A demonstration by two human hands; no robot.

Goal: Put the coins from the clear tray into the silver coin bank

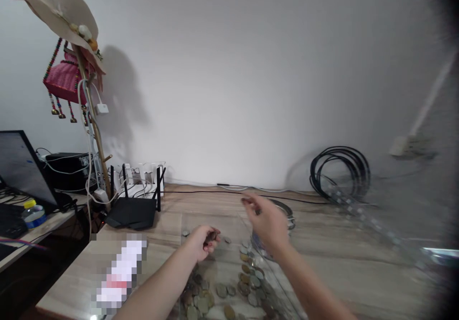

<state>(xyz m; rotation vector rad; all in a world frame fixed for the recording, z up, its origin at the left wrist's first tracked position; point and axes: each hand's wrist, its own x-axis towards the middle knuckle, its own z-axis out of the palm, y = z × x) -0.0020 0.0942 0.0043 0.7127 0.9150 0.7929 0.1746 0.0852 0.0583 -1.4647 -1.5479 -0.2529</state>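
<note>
Several coins (247,281) lie scattered on a clear plastic sheet over the wooden table (340,262). My left hand (202,241) is curled shut around a few coins near the far edge of the heap. My right hand (265,222) hovers a little above the table, pinching a single coin between thumb and fingertips. Just behind that hand sits a round metal bowl (287,212), partly hidden by it.
A black router (134,207) stands at the table's back left beside white chargers. A coil of black cable (340,171) leans against the wall at the right. A rack with a hat and pink bag (64,78) rises at left, next to a laptop (17,167).
</note>
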